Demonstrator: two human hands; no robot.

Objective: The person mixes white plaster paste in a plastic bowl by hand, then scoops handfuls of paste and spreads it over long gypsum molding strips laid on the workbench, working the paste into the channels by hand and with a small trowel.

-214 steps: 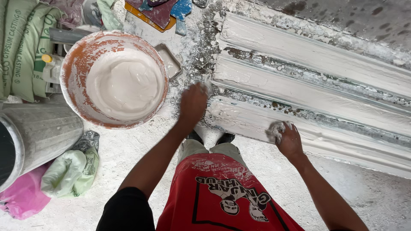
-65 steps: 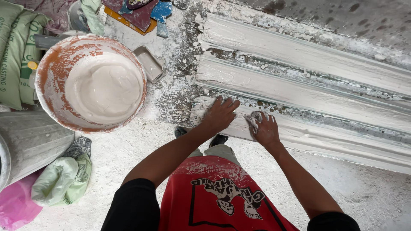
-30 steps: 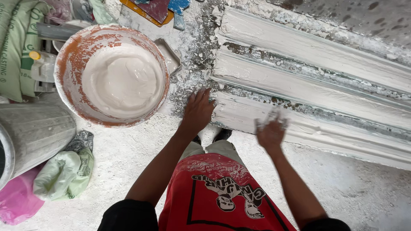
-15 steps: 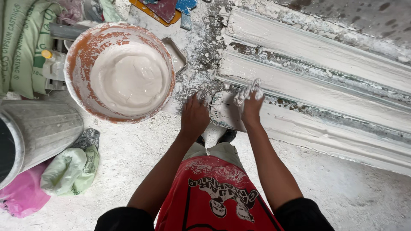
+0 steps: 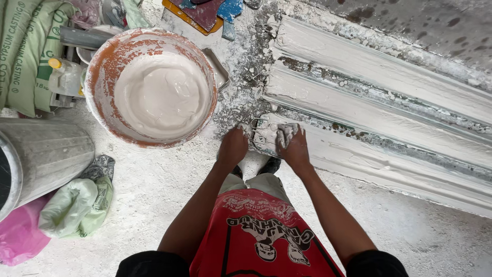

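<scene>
Down at the near end of the long white plaster moulding (image 5: 379, 128), lying on the floor (image 5: 169, 190). Left hand (image 5: 233, 146) spread flat on the floor just at the moulding's end corner, fingers loosely open, holding nothing. Right hand (image 5: 293, 146) pressed on the lowest ridge, grip closed around a wet grey-white lump (image 5: 285, 132), probably plaster-soaked fibre or cloth, though too smeared to tell which.

Best done by keeping that lump flat under the palm and drawing along the ridge in one direction, pressure even, the left hand bracing beside the end so the edge stays crisp; reloading from the bucket (image 5: 154, 87) near the left hand once the lump drags dry.

Counted: one moulding with three raised white bands; one orange-stained bucket of creamy plaster; one grey metal bin (image 5: 36, 159) at the left edge; one pale green bag (image 5: 77, 205) and one pink bag (image 5: 18, 236) beside it; green sacks (image 5: 25, 51), at least two, in the far left corner.
</scene>
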